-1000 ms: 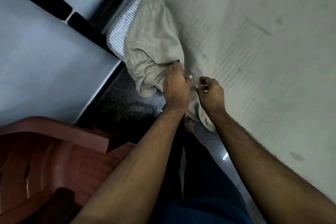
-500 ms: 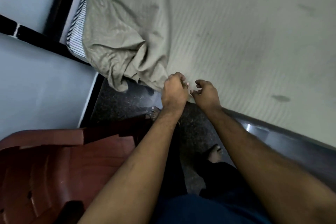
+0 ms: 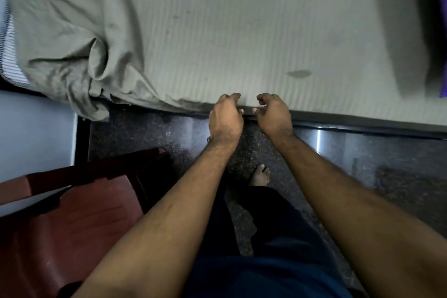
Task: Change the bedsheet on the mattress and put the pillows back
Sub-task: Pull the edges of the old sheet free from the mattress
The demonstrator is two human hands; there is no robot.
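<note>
The pale grey-green ribbed cotton bedsheet (image 3: 242,31) covered most of the mattress top, flat across the middle and right but bunched into a loose wad at the near left corner, where it spilled over the dark bed-frame edge (image 3: 362,126). The blue-and-white striped mattress (image 3: 7,55) showed bare only at that far-left corner. You stood on the dark speckled stone floor (image 3: 145,133), with the reddish-brown plastic chair (image 3: 72,213) close on your left. No pillows were clearly in view; a purple thing at the far right edge was too cropped to identify.

Your left hand (image 3: 226,116) and right hand (image 3: 273,113) sat side by side at the near sheet edge, fingers curled over it. I couldn't tell whether either actually had cloth pinched.

For the tuck, I'd judge you needed to work left toward the wad, pull the slack toward you first, then push the hem under. Otherwise that corner probably stays bunched.
</note>
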